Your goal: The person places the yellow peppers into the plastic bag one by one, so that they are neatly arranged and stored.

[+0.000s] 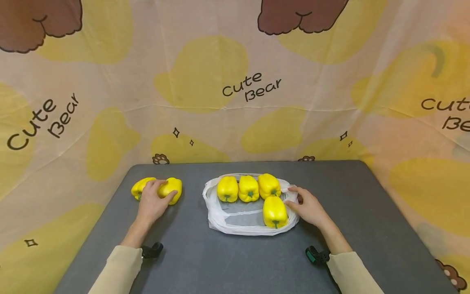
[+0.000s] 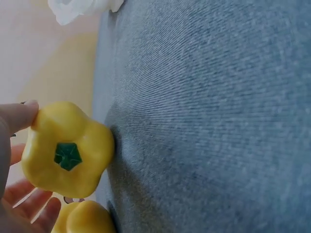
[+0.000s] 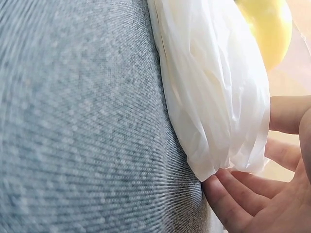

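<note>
At the left of the head view, the left hand [image 1: 151, 203] is gripping a yellow bell pepper [image 1: 172, 190], whose glossy skin could be slipping from its fingers. At centre right, the right hand [image 1: 309, 207] seems to be pinching the white plastic bag [image 1: 253, 231]; careless tugging could be toppling its contents. Six peppers are showing: four sitting inside the single bag, two outside.

Soft light fills the head view; the dimmer left wrist view shows shadow beside a lobed yellow bell pepper [image 2: 87, 141]; the brighter right wrist view pales the crumpled white plastic bag [image 3: 218, 92]
</note>
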### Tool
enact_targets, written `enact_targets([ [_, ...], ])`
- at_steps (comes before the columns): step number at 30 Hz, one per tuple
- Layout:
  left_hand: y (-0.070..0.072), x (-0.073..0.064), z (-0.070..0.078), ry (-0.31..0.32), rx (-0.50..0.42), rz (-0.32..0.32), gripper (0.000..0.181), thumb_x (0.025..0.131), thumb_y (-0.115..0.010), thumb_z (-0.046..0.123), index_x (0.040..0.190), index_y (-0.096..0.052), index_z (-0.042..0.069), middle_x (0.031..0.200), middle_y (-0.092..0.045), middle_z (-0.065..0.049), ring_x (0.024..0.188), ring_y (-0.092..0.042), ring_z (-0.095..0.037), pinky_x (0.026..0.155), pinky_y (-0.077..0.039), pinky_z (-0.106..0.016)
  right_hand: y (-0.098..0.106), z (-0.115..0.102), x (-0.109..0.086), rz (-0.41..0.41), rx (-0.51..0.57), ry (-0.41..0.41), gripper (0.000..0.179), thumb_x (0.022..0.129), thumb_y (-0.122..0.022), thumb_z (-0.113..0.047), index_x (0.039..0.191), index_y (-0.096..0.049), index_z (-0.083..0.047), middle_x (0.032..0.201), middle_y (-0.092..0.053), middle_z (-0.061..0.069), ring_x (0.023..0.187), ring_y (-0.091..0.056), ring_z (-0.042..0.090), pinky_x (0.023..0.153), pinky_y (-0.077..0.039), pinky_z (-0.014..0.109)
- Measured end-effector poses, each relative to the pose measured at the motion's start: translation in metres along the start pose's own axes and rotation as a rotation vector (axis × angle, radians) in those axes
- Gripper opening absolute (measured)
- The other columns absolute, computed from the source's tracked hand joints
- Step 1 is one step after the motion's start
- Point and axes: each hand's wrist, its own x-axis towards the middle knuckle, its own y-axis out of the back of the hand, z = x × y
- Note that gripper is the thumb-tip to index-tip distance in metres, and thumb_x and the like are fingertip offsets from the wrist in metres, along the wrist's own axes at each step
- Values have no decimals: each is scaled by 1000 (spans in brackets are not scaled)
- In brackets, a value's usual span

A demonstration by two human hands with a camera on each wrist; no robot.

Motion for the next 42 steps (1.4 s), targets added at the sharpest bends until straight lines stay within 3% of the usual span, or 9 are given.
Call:
enact_targets([
  [7, 0, -1, 2, 25, -24, -108, 56, 95, -73, 31, 140, -57, 0, 137, -43, -28, 128, -41, -48, 103, -36, -64, 0, -1, -1, -5, 8, 2, 58, 96, -69, -34, 144, -53, -4, 147, -50, 23, 114, -57, 35, 94, -51, 54],
  [17, 6, 5, 7, 46, 72, -215, 66, 96, -69, 40, 146, -50, 2, 142, -47, -31, 133, -37, -49, 100, -37, -65, 0, -1, -2, 3, 2, -15, 59, 97, -69, -34, 144, -53, -4, 147, -49, 24, 116, -56, 38, 98, -49, 56],
  [29, 5, 0, 16, 19, 54, -177, 65, 94, -71, 40, 142, -54, 1, 138, -55, -25, 121, -49, -42, 97, -42, -58, 1, -4, -1, -11, 1, -7, 58, 97, -69, -34, 144, -53, -3, 151, -47, 23, 118, -55, 38, 99, -48, 57],
  [42, -1, -1, 52, 0, -34, -165, 66, 93, -71, 46, 143, -55, 5, 132, -58, -20, 111, -53, -35, 91, -45, -50, 0, -4, -1, -12, -4, -11, 59, 97, -68, -34, 145, -52, -3, 151, -46, 23, 120, -55, 41, 100, -47, 58],
])
